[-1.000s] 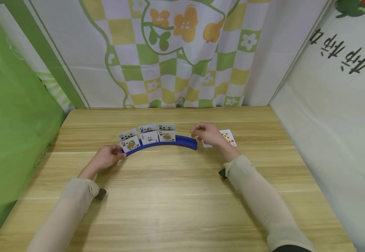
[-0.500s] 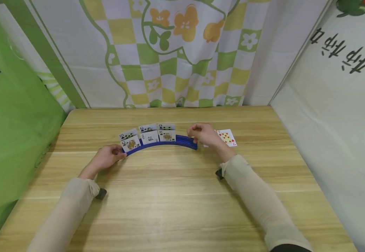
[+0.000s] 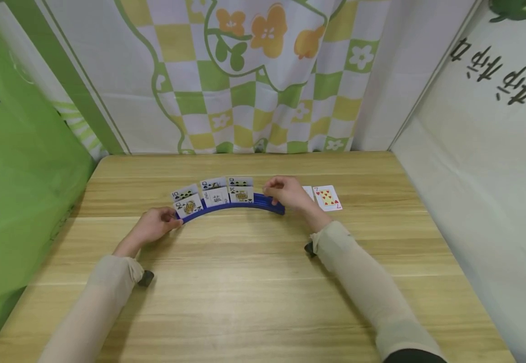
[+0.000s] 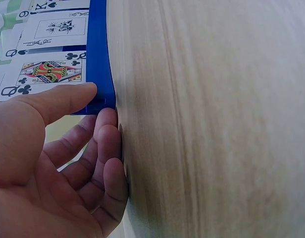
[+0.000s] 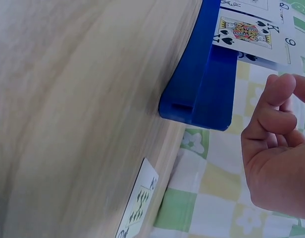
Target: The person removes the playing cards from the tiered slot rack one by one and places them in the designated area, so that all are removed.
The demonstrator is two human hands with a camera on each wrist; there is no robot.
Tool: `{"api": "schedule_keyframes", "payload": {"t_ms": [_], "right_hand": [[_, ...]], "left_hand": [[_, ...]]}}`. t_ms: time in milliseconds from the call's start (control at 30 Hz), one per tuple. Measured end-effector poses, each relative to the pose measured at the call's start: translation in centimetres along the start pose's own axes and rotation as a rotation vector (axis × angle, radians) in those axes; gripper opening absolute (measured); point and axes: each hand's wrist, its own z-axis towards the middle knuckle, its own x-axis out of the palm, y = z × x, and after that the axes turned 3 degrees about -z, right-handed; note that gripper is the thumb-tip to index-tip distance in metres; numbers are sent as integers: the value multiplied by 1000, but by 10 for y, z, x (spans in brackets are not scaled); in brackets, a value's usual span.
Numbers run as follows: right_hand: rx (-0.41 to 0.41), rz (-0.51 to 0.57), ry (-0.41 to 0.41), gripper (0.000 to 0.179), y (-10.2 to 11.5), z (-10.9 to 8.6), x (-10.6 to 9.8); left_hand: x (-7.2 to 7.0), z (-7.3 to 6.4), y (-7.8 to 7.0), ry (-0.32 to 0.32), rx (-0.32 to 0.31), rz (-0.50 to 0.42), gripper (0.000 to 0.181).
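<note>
A curved blue card holder (image 3: pixel 265 202) stands on the table with playing cards in two rows. In front are a queen of clubs (image 4: pixel 51 72), a joker (image 4: pixel 53 27) and a king of spades (image 5: pixel 246 32). Behind them show a ten (image 3: pixel 184 192), a queen (image 3: pixel 213 183) and a nine (image 3: pixel 240 181). My left hand (image 3: pixel 154 225) grips the holder's left end, thumb on its front edge. Above its right end is my right hand (image 3: pixel 287 192), fingers curled and thumb near the index finger. The right wrist view shows no card in it.
A seven of hearts (image 3: pixel 328 197) lies face up right of the holder. Beside it, a black-suited card (image 5: pixel 137 201) lies partly behind my right hand in the head view. A checked curtain (image 3: pixel 263 111) hangs behind the wooden table (image 3: pixel 235 282).
My right hand has moved left, from near the loose cards to over the holder's right end, uncovering the seven of hearts. My left hand and the holder have stayed put.
</note>
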Motion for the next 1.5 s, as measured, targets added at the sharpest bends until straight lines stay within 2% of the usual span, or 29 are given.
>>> {"api": "schedule_keyframes", "payload": {"t_ms": [533,767,1167,1500], "right_hand": [[-2,-21,-7,15,2,8,13],[-21,4,-10,14,6,11,17],[-1,47,-5,12,10,11,22],[-19,0,-10,11,12,13,25]], "left_hand": [[0,0,-1,6,-14,-3,42],[-1,-1,-2,4,-9,-3,41],[1,-1,-1,10,-11,-21,41],[0,-1,-1,6,3,-15,42]]}}
